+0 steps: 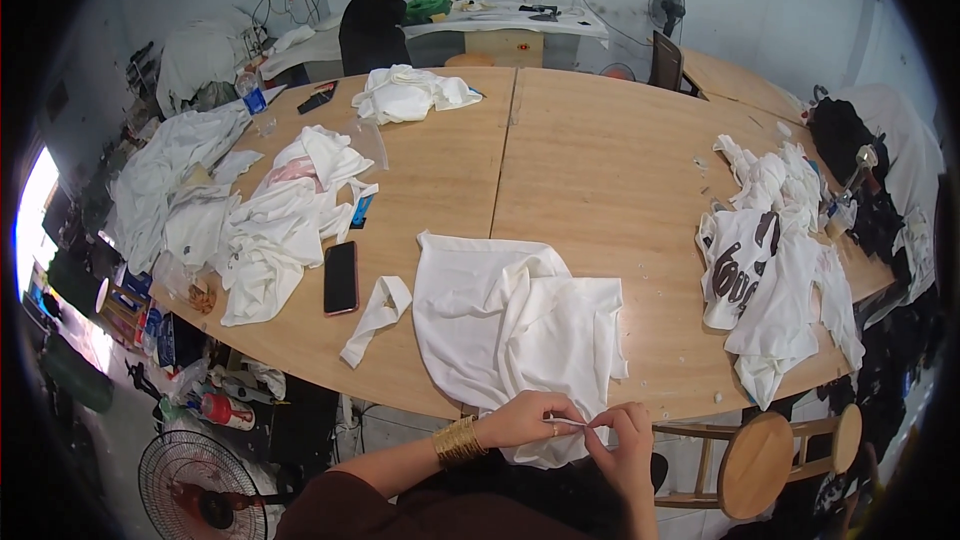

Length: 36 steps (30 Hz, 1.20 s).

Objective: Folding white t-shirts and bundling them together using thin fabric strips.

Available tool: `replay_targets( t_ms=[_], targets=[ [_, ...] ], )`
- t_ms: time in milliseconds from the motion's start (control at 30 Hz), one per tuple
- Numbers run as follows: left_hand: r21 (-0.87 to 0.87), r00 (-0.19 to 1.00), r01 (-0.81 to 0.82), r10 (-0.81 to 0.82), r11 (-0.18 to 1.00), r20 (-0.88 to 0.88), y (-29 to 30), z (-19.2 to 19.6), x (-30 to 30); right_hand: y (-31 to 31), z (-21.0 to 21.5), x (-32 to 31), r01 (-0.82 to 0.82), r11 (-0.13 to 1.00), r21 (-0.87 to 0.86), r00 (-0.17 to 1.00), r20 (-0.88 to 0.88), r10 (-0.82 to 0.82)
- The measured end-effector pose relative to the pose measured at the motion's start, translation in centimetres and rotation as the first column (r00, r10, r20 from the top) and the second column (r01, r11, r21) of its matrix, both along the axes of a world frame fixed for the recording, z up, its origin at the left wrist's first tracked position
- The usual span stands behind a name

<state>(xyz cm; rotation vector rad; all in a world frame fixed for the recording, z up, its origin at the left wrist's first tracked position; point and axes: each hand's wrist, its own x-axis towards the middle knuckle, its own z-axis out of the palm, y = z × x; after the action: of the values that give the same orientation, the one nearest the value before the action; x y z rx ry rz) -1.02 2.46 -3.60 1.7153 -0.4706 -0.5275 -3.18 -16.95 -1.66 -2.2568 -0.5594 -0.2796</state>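
A white cloth garment (470,300) lies partly folded at the table's near edge, its lower end hanging over toward me. My left hand (530,420), with a gold bracelet at the wrist, pinches the garment's edge between thumb and fingers. Close beside it, my right hand (622,440) pinches the same edge, the fingertips of both hands nearly meeting. Whether a small tool or thread is between the fingertips is too small to tell. Left of the garment lies a loose white fabric strip (378,320), folded over at one end.
A dark-screened phone (341,278) lies left of the strip. White garments pile up at left (270,240), far middle (410,93) and right (770,280). A wooden stool (755,465) stands near my right, a fan (205,490) at lower left. Another person (385,0) stands beyond the table.
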Motion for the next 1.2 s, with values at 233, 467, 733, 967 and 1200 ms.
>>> replay_targets(
  t_ms=[233, 467, 733, 967, 1200],
  targets=[
    [-0.007, 1.000, -0.001, 0.001, 1.000, -0.009, 0.0, -0.5, -0.1, 0.1, -0.2, -0.2, 0.007, 1.000, -0.007, 1.000, -0.004, -0.007],
    [-0.081, 0.994, -0.038, 0.030, 0.996, -0.102, -0.2, -0.9, -0.5, 0.5, -0.2, -0.5, 0.026, 1.000, 0.000, 0.999, -0.020, -0.026],
    [-0.157, 0.986, -0.017, -0.010, 0.987, -0.165, -0.8, -1.3, 0.3, -0.2, 0.2, 0.0, 0.021, 0.999, -0.044, 0.997, 0.069, -0.018],
    [-0.167, 0.989, -0.060, 0.036, 0.984, -0.140, -1.0, -1.4, -0.3, -0.5, 0.3, -0.4, 0.014, 0.999, -0.050, 0.998, 0.062, -0.011],
    [-0.025, 0.997, -0.074, 0.074, 0.997, -0.027, -0.8, -0.6, -0.2, -0.2, -0.4, -0.5, 0.053, 0.998, -0.024, 0.994, 0.092, -0.051]
  ],
)
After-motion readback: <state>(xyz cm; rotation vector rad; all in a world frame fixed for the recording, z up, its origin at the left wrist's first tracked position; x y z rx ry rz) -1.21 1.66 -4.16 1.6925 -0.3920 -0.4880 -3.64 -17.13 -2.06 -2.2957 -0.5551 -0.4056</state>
